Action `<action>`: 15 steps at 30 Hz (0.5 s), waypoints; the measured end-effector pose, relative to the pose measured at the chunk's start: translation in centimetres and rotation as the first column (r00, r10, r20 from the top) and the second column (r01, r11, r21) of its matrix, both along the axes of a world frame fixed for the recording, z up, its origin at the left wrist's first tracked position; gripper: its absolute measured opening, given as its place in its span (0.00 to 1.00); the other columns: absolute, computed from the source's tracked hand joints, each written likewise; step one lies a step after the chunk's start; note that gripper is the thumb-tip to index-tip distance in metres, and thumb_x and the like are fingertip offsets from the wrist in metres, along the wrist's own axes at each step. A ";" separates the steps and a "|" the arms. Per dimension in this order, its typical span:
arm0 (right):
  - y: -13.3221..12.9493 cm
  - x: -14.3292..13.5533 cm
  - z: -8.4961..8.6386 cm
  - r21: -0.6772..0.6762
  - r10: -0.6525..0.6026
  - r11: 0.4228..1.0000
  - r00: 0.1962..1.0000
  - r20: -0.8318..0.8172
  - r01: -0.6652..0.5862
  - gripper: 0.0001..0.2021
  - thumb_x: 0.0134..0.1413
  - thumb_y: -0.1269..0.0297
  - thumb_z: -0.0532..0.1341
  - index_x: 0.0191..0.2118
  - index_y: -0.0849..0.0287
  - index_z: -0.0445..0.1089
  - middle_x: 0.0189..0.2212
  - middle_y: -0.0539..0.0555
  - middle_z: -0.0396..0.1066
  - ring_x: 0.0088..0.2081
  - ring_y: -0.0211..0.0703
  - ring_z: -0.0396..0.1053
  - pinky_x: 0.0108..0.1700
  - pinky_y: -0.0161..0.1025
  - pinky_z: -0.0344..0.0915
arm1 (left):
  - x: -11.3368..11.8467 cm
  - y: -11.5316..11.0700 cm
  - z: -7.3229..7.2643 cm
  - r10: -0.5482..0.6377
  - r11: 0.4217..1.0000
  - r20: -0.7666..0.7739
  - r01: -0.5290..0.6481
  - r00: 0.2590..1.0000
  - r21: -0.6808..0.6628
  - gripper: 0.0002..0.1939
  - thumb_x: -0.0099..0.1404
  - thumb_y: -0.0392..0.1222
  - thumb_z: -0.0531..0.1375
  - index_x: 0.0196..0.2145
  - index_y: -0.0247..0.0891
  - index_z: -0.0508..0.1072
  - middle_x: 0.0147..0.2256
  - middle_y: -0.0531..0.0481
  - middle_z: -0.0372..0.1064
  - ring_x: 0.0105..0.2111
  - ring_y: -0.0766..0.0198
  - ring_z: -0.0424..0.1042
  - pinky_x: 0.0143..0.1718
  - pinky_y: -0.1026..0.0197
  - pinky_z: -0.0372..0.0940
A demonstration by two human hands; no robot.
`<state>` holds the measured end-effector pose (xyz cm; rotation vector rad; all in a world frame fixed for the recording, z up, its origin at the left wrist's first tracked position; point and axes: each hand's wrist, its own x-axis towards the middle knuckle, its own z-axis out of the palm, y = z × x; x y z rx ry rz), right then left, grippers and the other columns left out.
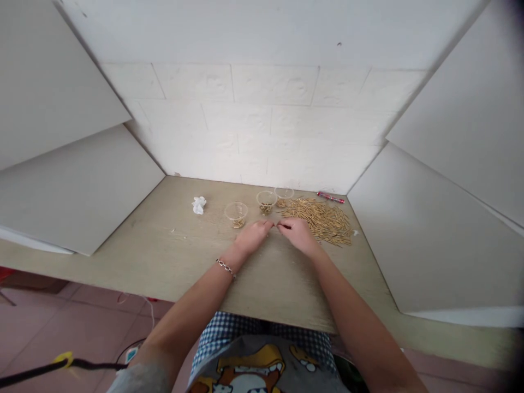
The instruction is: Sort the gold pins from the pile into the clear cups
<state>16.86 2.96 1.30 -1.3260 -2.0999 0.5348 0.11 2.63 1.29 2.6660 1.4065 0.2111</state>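
Pinching w/ L hand (254, 236) & R hand (299, 233), v close but not touching, fingertips pressed on a tiny thin dark bit (274, 225) btwn them; too small to tell long axis, or whether 1 pc or 2; big flat pile of thin gold sticks (325, 221) just past R hand & off to the right, so nearer to R than L, w/ sticks pointing lots of ways; 3 round clear plastic cups (236, 210) w/ gold bits (238, 224) inside, just past the hands on the dull tan table (176, 256)
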 end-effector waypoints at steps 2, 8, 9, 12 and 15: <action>0.1 -0.2 -0.4 0.002 -0.037 0.999 0.999 -0.007 0.037 0.10 0.51 0.71 0.55 0.25 0.60 0.72 0.24 0.52 0.72 0.27 0.37 0.66 0.32 0.33 0.57 | 0.0 0.0 0.0 0.005 1.000 -0.001 -0.005 1.000 -0.003 0.14 0.62 0.30 0.48 0.44 0.33 0.65 0.39 0.44 0.69 0.40 0.61 0.69 0.41 0.61 0.63; -0.1 -1.2 -1.2 0.171 -0.064 0.984 0.992 0.106 0.045 0.11 0.51 0.73 0.53 0.24 0.61 0.71 0.24 0.54 0.70 0.28 0.39 0.65 0.32 0.34 0.57 | 0.0 -0.1 0.4 0.019 1.000 0.014 -0.019 1.000 0.000 0.14 0.62 0.29 0.47 0.42 0.32 0.67 0.37 0.43 0.70 0.39 0.61 0.69 0.42 0.61 0.63; -0.1 -1.2 -1.2 0.185 -0.049 0.982 0.991 0.126 0.025 0.11 0.51 0.73 0.53 0.24 0.61 0.70 0.25 0.55 0.69 0.28 0.39 0.65 0.33 0.34 0.57 | -0.1 -0.1 0.5 0.013 1.000 0.007 -0.013 1.000 -0.002 0.13 0.62 0.30 0.47 0.42 0.32 0.67 0.37 0.43 0.70 0.39 0.61 0.69 0.41 0.61 0.63; -0.1 -1.0 -0.9 0.189 -0.004 0.982 0.987 0.158 -0.026 0.11 0.52 0.73 0.52 0.24 0.61 0.69 0.25 0.54 0.68 0.28 0.39 0.64 0.33 0.34 0.56 | 0.0 -0.1 0.5 -0.002 1.000 -0.018 0.002 1.000 -0.002 0.12 0.63 0.30 0.47 0.41 0.32 0.67 0.37 0.43 0.70 0.39 0.61 0.69 0.41 0.61 0.63; 0.0 -0.7 -0.8 0.149 -0.007 0.989 0.991 0.132 -0.012 0.11 0.52 0.72 0.53 0.22 0.61 0.68 0.22 0.53 0.67 0.27 0.38 0.63 0.31 0.34 0.55 | 0.0 -0.1 0.4 -0.011 1.000 -0.027 0.011 1.000 -0.004 0.13 0.63 0.31 0.46 0.42 0.31 0.66 0.39 0.42 0.69 0.40 0.60 0.68 0.43 0.60 0.62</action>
